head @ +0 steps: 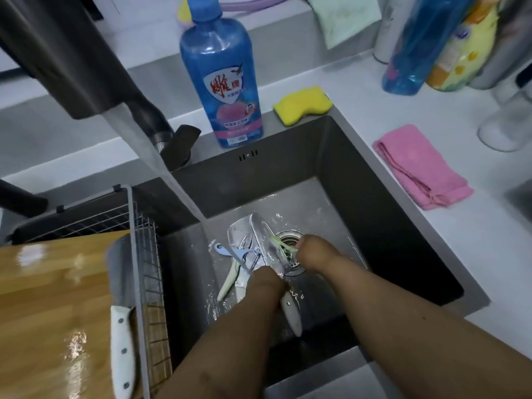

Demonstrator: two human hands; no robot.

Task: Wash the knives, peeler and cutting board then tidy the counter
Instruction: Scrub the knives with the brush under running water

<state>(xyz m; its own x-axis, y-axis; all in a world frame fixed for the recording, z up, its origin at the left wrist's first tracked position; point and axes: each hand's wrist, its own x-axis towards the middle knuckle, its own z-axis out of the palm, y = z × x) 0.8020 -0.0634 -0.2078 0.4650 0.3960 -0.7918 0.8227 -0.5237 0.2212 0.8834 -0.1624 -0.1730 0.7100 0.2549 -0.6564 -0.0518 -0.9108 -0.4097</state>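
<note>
A big blue soap bottle (221,79) stands at the top middle of the frame, on the rim behind the sink (383,197). Just right of it lies a yellow sponge (302,103). A pink cloth (421,168) lies folded on the white tabletop (489,231) at the right. More bottles (426,44) stand in the upper right corner, and a green cloth (344,15) hangs at the top. The dark tap (66,59) reaches in from the upper left, and water pours from it down into the sink.

At the lower left, a wet wooden cutting board (54,312) lies over a wire rack (149,269). A big knife with a white handle (122,321) rests on the board's right edge.

In the middle of the sink, beside the drain (289,239), lie shiny knives (259,240), a blue peeler (230,250) and a pale green tool (229,280), all piled close and touching.

Both arms reach down into the sink from the bottom of the frame. The left hand (266,280) curls its grip around a knife whose white handle (290,312) sticks out below it. The right hand (312,251) is by the drain, and its fingers pinch a thin green scrap (280,244) that lies on the knife blade.
</note>
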